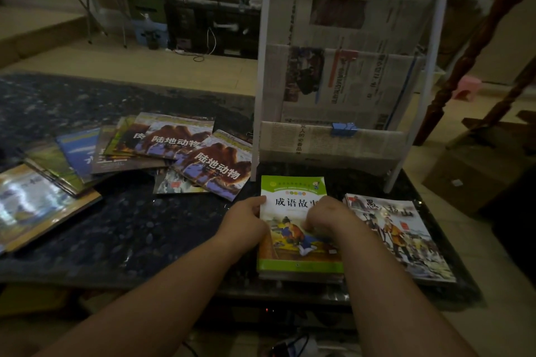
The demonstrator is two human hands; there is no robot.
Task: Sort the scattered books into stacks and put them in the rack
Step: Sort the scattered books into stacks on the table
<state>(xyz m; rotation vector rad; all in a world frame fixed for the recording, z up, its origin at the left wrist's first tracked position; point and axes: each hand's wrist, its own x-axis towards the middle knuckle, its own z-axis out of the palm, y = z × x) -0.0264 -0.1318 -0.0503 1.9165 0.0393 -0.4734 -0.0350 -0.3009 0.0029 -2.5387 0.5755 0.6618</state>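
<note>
Both forearms reach forward from the bottom of the view, close together. The left hand [246, 220] grips the left edge of the green book [293, 191]: its thumb lies on the cover near the upper corner, and the other fingers curl down over the edge, out of sight. The right hand [327, 216] sits knuckles-up on the right part of the same cover with its fingers bent down onto it. I cannot tell whether they pinch the book or only press on it.

The green book lies flat between the hands, on top of a small stack whose edges show below it at the table's near edge. Just right of the right hand lies a second stack [400, 238], topped by a painted cover with figures. Straight ahead of both hands stands the white rack [333, 145], its pockets lined with newspaper and one bearing a blue clip [343, 128]. To the left of the left hand, beyond a strip of the dark marbled table [130, 226], the scattered books [214, 165] overlap in a loose fan.
</note>
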